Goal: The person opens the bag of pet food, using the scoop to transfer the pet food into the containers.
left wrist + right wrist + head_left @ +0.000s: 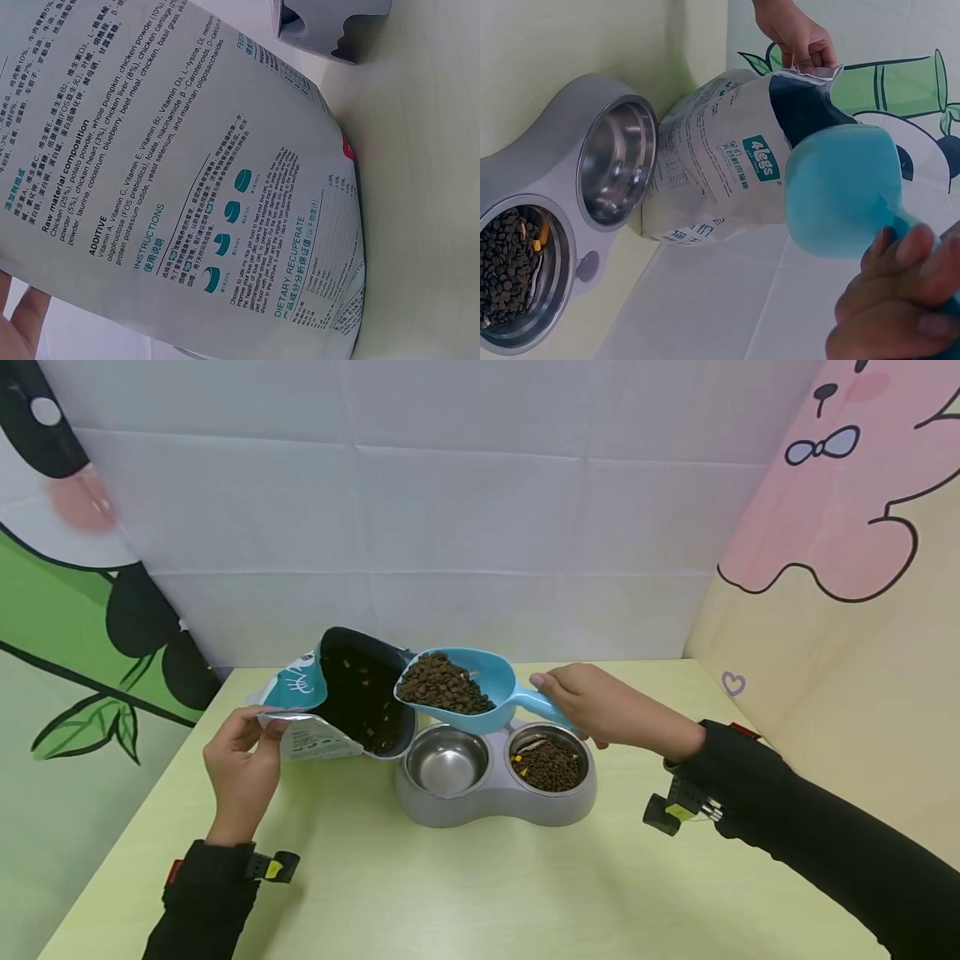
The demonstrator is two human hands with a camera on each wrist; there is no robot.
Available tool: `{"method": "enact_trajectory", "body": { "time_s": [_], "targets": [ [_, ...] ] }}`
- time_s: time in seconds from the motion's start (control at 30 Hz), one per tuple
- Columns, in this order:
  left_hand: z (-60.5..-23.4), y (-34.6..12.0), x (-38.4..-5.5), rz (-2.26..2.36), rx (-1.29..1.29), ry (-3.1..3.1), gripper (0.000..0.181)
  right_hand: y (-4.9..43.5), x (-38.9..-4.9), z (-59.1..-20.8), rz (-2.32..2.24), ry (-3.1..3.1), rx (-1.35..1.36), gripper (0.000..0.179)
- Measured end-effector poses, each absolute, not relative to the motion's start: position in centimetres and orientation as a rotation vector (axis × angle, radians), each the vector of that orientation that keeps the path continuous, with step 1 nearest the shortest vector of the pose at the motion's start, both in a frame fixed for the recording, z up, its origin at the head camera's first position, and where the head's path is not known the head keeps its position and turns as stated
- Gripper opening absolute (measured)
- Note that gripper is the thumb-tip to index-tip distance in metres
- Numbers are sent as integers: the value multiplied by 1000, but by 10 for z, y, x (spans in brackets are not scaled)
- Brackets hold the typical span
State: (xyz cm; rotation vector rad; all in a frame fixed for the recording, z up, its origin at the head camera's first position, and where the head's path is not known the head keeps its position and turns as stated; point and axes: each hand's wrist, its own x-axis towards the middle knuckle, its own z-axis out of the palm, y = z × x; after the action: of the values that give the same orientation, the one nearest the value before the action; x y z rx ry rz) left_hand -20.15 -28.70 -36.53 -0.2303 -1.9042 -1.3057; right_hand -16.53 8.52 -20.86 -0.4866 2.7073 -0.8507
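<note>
My left hand (243, 768) pinches the rim of an open pet food bag (322, 739), which stands tilted with dark kibble inside its mouth. Printed feeding text covers the bag (187, 172) in the left wrist view. My right hand (600, 702) grips the handle of a light blue scoop (487, 681) heaped with brown kibble (444, 685). The scoop is at the bag's right edge, above a grey double bowl stand (480, 807). Its left steel bowl (447, 762) shows bare metal; the right bowl (536, 330) holds kibble and a few yellow bits.
The pale yellow table (480, 893) runs up to a white tiled-look backdrop (465, 510). A panda drawing with green bamboo (67, 585) covers the left wall, and a pink animal drawing (832, 518) the right one.
</note>
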Motion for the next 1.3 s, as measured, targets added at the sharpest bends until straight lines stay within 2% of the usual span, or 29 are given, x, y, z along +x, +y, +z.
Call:
{"method": "enact_trajectory", "body": {
  "time_s": [1.3],
  "targets": [
    [-367, -287, -202, -1319, -234, -1891, 11, 121, -157, -210, -907, 2749, -390, 43]
  ]
}}
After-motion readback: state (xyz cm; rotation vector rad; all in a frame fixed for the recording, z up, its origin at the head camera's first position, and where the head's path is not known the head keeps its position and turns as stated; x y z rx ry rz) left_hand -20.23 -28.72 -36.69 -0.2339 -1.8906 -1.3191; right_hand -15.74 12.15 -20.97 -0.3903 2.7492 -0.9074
